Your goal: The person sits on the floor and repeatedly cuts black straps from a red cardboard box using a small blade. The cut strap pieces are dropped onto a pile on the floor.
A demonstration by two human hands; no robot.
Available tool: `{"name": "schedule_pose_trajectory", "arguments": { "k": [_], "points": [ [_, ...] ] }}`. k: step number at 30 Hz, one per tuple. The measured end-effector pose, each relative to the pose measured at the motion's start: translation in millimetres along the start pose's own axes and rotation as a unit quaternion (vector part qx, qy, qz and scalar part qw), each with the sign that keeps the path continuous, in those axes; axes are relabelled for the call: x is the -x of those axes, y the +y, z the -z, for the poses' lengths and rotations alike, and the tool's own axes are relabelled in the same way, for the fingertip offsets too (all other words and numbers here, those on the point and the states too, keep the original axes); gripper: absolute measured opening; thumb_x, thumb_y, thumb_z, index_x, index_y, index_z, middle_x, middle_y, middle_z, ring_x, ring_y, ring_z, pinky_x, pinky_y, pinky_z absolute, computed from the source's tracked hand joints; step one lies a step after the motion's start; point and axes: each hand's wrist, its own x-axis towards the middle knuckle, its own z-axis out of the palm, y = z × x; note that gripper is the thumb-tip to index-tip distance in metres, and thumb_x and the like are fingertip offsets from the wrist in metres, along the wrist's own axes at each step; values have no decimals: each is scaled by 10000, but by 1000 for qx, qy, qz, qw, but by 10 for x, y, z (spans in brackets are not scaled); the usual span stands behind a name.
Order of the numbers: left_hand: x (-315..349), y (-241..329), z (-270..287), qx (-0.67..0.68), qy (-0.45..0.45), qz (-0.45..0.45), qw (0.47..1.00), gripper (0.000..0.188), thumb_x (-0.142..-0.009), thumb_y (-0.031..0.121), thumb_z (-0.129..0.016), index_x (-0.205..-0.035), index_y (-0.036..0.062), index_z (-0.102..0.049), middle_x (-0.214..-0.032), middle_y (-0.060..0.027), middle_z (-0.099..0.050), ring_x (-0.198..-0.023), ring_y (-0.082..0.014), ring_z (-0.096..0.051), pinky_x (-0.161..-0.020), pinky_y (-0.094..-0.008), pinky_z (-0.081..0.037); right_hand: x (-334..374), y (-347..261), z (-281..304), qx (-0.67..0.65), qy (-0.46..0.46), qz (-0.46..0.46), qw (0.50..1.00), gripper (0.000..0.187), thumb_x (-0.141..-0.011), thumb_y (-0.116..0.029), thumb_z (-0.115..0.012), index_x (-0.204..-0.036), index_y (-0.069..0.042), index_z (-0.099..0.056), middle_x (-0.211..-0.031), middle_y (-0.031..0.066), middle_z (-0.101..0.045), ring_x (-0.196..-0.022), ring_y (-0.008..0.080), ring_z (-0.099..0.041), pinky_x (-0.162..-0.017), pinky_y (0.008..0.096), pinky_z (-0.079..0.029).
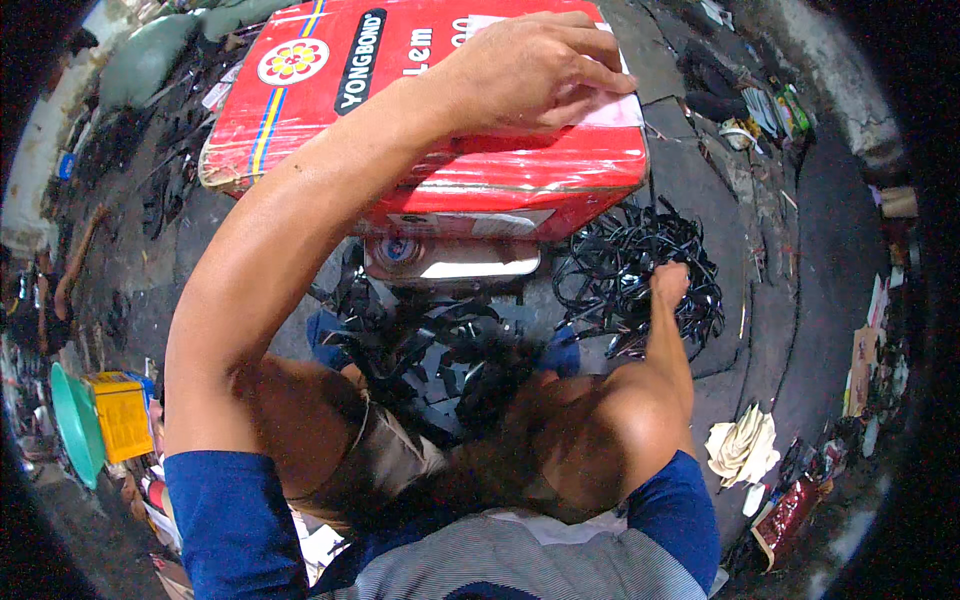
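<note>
A red carton (420, 165) wrapped in clear film stands before me, with a yellow flower emblem and a blue-and-yellow stripe on it. My left arm reaches across it, and my left hand (545, 75) rests palm down on its top near the right corner, fingers bent over a pale label. To the right, my right hand (672, 284) is closed at a tangled heap of glossy black strips (625, 265); its fingers are partly hidden, but it appears to grip some of them. A dark strip runs up from the heap beside the carton.
A white tray (470, 262) holding a round roll sits below the carton. Black scraps (450, 345) lie between my feet. At left stand a yellow container (122, 415) and a green basin (77, 425). Crumpled cream cloth (742, 445) and a dark red packet (790, 520) lie at right.
</note>
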Motion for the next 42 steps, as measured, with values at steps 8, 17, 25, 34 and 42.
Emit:
{"name": "schedule_pose_trajectory", "arguments": {
  "k": [8,17,25,34,42],
  "points": [
    [66,152,-27,23,-5,65,998,480,-951,406,-567,-1244,47,-691,-1256,-160,-656,-1189,-347,-590,-1055,-417,-461,-102,324,669,167,179,-145,959,374,-942,-379,-644,-1080,-32,-623,-1103,198,-659,-1006,383,-670,-818,475,-580],
    [-16,199,80,73,-76,109,988,514,-925,374,-613,-1319,45,-638,-1341,-161,-614,-1262,-354,-559,-1095,-451,-429,2076,-1232,-169,-197,-322,424,823,430,-862,-305,-728,-1196,-52,-631,-1286,187,-568,-1205,403,-561,-993,505,-485],
    [-64,281,192,38,-38,77,996,405,-896,270,-661,-1234,47,-670,-1273,-141,-635,-1167,-341,-603,-1002,-440,-500,2054,-1219,54,-265,-428,383,775,401,-943,-420,-678,-995,-23,-683,-912,183,-675,-943,404,-668,-839,494,-520],
    [-117,1440,363,296,-58,270,914,758,-854,311,-804,-1466,28,-457,-1344,-167,-588,-1271,-302,-569,-1093,-431,-447,749,-1961,3364,-284,-442,599,604,196,-858,-182,-612,-975,-28,-644,-918,198,-699,-890,421,-678,-791,498,-529],
    [15,1656,1242,674,-71,455,578,235,-1049,228,-599,-1128,8,-627,-769,-25,-678,-588,-46,-598,-521,-192,-465,412,-2148,4854,-286,-263,657,646,265,-956,-238,-676,-818,-13,-660,-700,86,-626,-628,231,-632,-584,355,-468]
  ]
}}
